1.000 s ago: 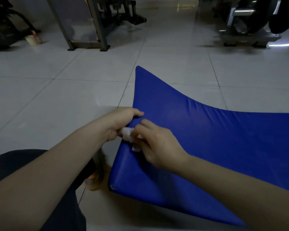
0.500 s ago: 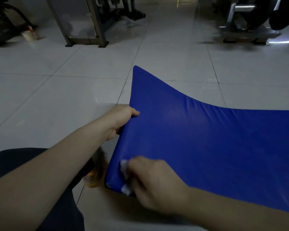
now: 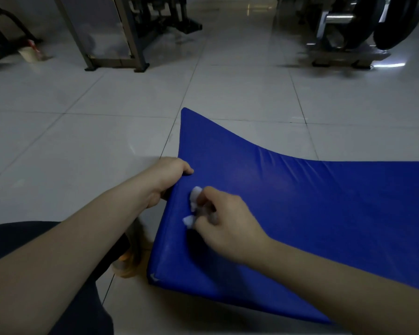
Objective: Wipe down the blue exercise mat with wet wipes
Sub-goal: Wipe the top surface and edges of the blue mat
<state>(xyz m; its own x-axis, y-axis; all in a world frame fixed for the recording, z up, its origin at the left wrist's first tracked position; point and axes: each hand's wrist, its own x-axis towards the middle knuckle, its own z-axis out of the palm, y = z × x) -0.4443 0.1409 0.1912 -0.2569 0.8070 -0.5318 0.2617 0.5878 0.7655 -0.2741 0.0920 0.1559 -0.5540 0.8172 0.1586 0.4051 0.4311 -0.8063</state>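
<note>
The left hand [image 3: 166, 180] grips the left edge of the blue exercise mat [image 3: 324, 213], thumb on top and fingers curled under the edge. Just beside it, the right hand [image 3: 228, 228] pinches a crumpled white wet wipe [image 3: 195, 195] in its curled fingers and presses it onto the mat's top surface, near that held edge. The fingers here are blurred. The mat lies on the pale tiled floor [image 3: 82, 141] and bows upward along the gripped side, running off the right edge of the view. A dark trouser leg [image 3: 22, 238] shows at lower left, with a blurred orange thing [image 3: 128, 264] beside the mat's near corner. Well beyond stand a metal frame [image 3: 121, 39] and a dark gym machine [image 3: 348, 32].
</note>
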